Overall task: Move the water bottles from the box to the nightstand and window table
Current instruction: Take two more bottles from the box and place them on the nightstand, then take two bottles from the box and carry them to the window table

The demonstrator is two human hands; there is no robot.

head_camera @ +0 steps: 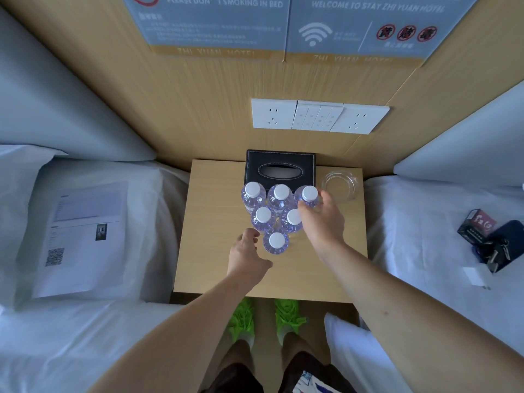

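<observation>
Several clear water bottles with white caps stand upright in a triangle on the wooden nightstand (215,273). My right hand (323,222) grips the back-right bottle (309,194) round its shoulder. The front bottle (276,241) stands nearest me. My left hand (246,258) hovers just left of it, fingers loosely curled, touching or nearly touching it and holding nothing. No box shows in view.
A black tissue box (279,168) sits behind the bottles against the wall. A glass ashtray (341,184) stands at the back right corner. Beds flank the nightstand: papers (85,236) lie on the left one; keys and a small carton (482,239) on the right.
</observation>
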